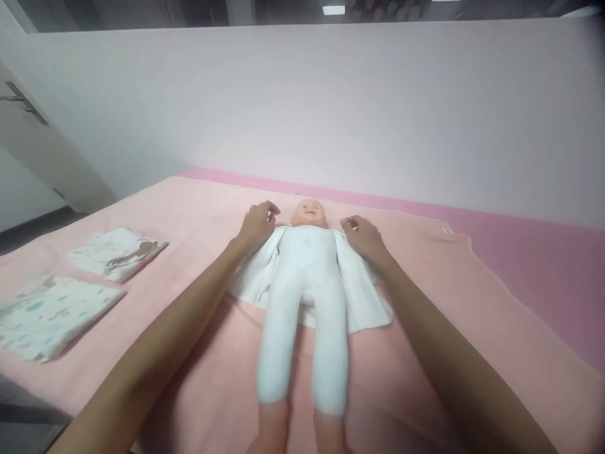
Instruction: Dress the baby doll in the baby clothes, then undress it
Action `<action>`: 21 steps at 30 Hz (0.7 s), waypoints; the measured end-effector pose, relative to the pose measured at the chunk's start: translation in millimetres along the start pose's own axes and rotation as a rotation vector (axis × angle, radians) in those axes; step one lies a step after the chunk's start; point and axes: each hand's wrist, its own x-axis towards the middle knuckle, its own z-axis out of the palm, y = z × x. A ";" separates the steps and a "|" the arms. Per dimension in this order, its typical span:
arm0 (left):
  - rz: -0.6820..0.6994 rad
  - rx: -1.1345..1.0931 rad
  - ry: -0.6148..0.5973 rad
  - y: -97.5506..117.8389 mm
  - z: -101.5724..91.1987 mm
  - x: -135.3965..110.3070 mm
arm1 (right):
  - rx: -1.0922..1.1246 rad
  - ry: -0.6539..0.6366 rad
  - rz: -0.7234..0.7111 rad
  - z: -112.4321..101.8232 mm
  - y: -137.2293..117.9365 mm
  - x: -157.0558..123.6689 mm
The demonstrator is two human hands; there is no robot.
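A baby doll [305,284] with a white cloth body lies on its back on a pink blanket [425,302], head pointing away from me. Under its torso is an opened white garment [362,293]. My left hand [258,226] rests at the doll's shoulder on the left, fingers curled on the garment's edge. My right hand [362,238] sits at the other shoulder, fingers curled down on the garment there. What the fingertips pinch is hard to make out.
Two folded patterned cloths [116,252] [47,315] lie on the blanket at the left. A white wall [331,107] rises just behind the bed. A darker pink surface [543,265] shows at the right beyond the blanket's edge.
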 end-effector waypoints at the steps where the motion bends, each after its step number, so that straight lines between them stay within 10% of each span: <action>1: 0.062 0.091 0.090 3.1 -5.9 -8.4 | -0.031 0.081 -0.055 -4.9 1.9 -11.5; 4: 0.175 0.232 0.168 9.0 -32.5 -51.5 | -0.121 0.250 -0.241 -26.3 18.8 -65.9; 11: -0.089 0.356 0.021 -6.5 -64.7 -169.9 | -0.259 0.010 -0.068 -44.5 87.7 -172.0; 18: -0.376 0.241 -0.094 -14.5 -54.4 -168.8 | -0.231 -0.114 0.008 -47.8 83.3 -165.7; 21: -0.507 -0.016 -0.035 -17.2 -58.1 -168.3 | -0.088 0.024 -0.031 -58.3 86.5 -173.4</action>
